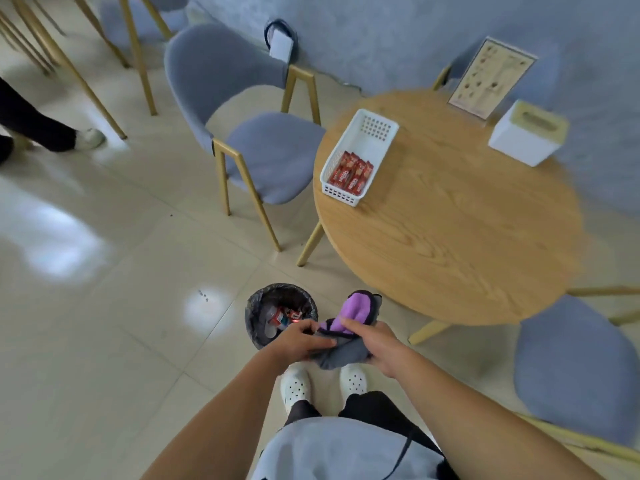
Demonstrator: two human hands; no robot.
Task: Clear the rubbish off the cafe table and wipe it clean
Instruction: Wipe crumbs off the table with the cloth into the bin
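Observation:
Both my hands hold a purple and grey cleaning cloth (353, 313) in front of my body, above my feet. My left hand (301, 341) grips its grey lower part and my right hand (370, 344) grips it from the right, fingers curled over the purple side. Just beyond my left hand stands a small bin (254, 318) lined with a black bag, with wrappers and scraps inside. The round wooden cafe table (450, 237) is to the right and carries a white basket (375, 129) with red sachets, a white tissue box (526, 133) and a menu stand (491, 77).
A blue chair with wooden legs (249, 133) stands left of the table, another blue chair (575, 372) at the near right. A person's leg and shoe (88, 138) are at the far left. A white bag (280, 43) leans against the wall. Tiled floor lies to the left.

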